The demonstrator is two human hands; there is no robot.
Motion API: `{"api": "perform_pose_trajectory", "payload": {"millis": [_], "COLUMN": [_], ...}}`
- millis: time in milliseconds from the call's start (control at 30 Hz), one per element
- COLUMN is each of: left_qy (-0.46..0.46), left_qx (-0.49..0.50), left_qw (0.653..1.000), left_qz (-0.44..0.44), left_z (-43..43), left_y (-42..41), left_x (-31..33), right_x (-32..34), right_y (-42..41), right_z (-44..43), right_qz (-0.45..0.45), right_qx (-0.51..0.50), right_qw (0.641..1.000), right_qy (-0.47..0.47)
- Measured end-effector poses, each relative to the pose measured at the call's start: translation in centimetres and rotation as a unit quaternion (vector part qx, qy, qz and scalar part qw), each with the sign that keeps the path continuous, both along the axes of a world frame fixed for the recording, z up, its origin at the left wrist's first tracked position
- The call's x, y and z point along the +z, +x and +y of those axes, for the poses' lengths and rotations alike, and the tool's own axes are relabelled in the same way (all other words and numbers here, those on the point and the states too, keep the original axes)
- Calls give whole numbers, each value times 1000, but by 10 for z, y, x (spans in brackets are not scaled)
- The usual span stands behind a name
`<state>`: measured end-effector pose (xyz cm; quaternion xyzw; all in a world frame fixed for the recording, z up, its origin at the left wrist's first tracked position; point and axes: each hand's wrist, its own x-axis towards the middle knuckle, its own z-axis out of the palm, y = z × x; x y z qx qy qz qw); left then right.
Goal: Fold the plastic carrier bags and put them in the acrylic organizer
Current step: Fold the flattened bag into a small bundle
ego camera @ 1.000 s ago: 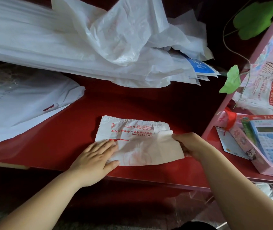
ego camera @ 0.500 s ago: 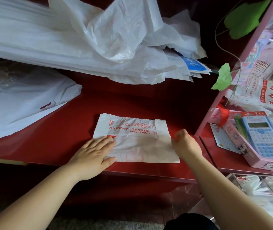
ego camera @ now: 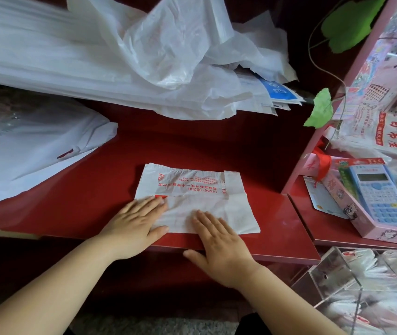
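Pressing now: your right hand [ego camera: 219, 243] has dropped the flap, lying flat beside your left hand [ego camera: 134, 221] on the folded bag [ego camera: 192, 187] at the counter [ego camera: 277, 226] edge; probably another fold, then the organizer [ego camera: 332, 276].

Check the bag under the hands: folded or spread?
Folded: bag lies as a flat rectangle, near flap doubled over its print; left hand and right hand press it.

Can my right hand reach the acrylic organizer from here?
Probably yes: the right hand lies flat on the folded bag, and the acrylic organizer sits low to its right with nothing between.
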<state>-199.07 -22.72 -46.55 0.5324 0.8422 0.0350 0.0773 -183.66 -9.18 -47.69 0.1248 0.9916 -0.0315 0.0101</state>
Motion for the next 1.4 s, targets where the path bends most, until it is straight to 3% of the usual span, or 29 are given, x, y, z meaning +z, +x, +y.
{"api": "perform_pose_trajectory", "payload": {"millis": [100,167,300,467,600,733,833,1000,1067,1167,1400], "left_qy": [8,11,7,64,142,133,161,280,332,396,395], "left_qx": [-9,-17,-23,-60,-39,-26,-46,-64,-31,67,169], "left_qw": [1000,1000,1000,994,988,988,984,957,940,905,878], "left_qz": [-10,-3,16,66,51,75,64,-32,-71,-141,-211], "left_z": [0,1,-3,-28,-36,-33,-36,-46,-44,-34,-22], "left_y": [-1,-2,6,18,6,0,-1,2,9,23,30], "left_x": [-1,-1,2,-11,-19,-21,-25,-40,-39,-29,-14], "right_x": [1,-2,-11,-15,-13,-9,-12,-14,-10,-5,1], "right_y": [24,42,79,100,92,77,79,101,104,104,94], "right_z": [20,33,46,60,68,75,74,73,74,74,61], "right_qz": [19,20,113,225,184,146,193,269,304,341,344], "right_qx": [-69,-99,-58,-3,0,10,-1,-7,-10,-101,-140], "right_qw": [996,994,989,974,980,983,979,962,948,915,896], "right_qy": [61,41,78,12,76,109,61,-44,-96,-190,-244]}}
